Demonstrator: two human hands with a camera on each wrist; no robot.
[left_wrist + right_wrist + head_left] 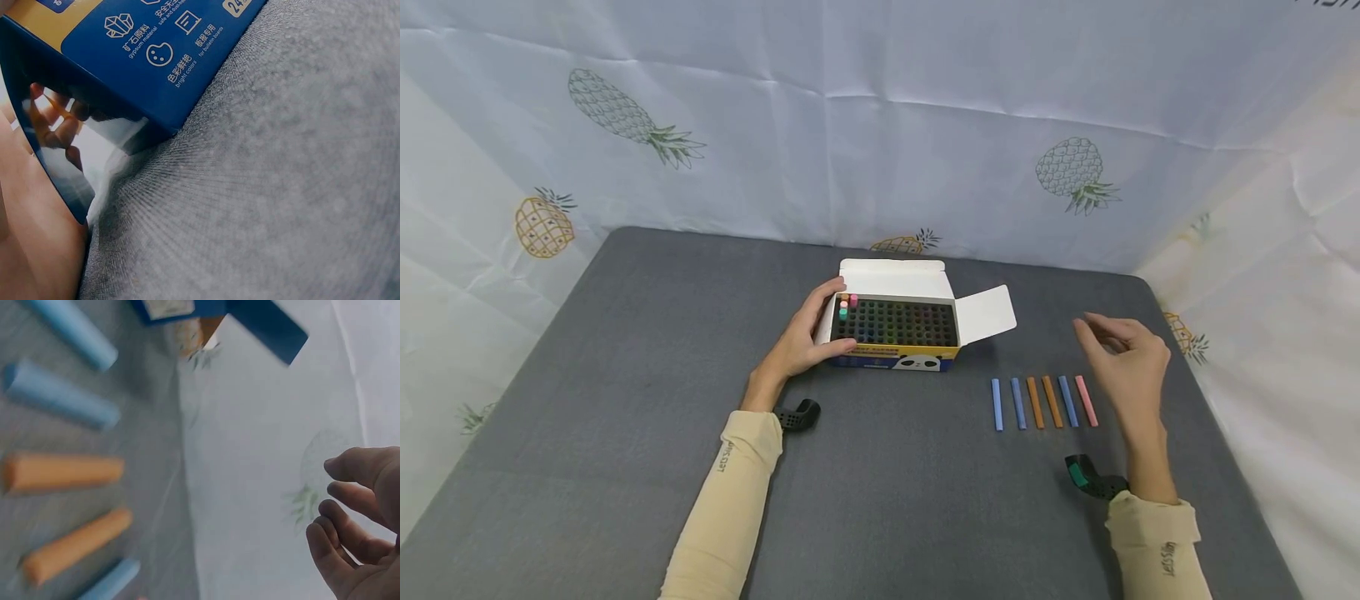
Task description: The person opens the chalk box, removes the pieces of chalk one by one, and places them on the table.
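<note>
My left hand (801, 337) grips the left end of an open chalk box (895, 358), thumb along the front and fingers behind. In the left wrist view the box's blue printed side (156, 69) is close, beside part of the hand (31, 231). A few chalk sticks (844, 310), orange, pink and teal among them, stand in the holes of its black insert (898, 321) at the left end. At the right, my right hand (1123, 358) hovers above the table with loosely bent fingers and nothing between them. Nearest to it lies a pink chalk stick (1086, 401).
Several chalk sticks lie in a row on the grey table (625, 400): blue ones (1018, 403) and orange ones (1052, 402). The box's white lid (895, 277) is raised at the back, and a side flap (987, 314) sticks out right. A pineapple-print cloth (865, 150) hangs behind.
</note>
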